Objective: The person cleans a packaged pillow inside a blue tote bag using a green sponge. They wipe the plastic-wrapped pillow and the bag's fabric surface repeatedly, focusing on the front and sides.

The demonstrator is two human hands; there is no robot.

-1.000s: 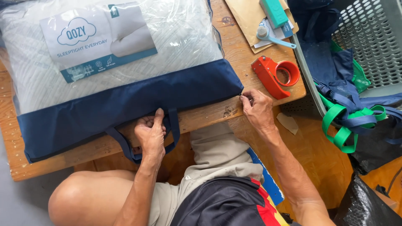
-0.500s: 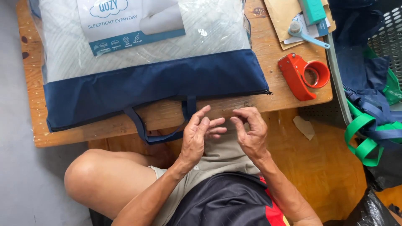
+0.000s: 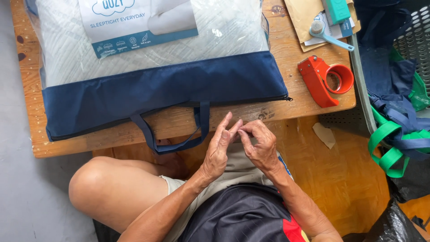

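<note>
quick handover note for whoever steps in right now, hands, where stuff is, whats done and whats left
Left hand: off the bag, fingers spread, fingertips meeting the right hand's in front of the table edge; holds nothing I can make out.
Right hand: curled, pinching at the left fingertips; anything between them is too small to tell.
Pillow bag: flat on the wooden table, navy handles hanging over the near edge, zipper looks closed to its right end.
Red tape dispenser: on the table right of the bag, untouched.
Left: nothing visibly taped; both hands are away from the bag.
</note>
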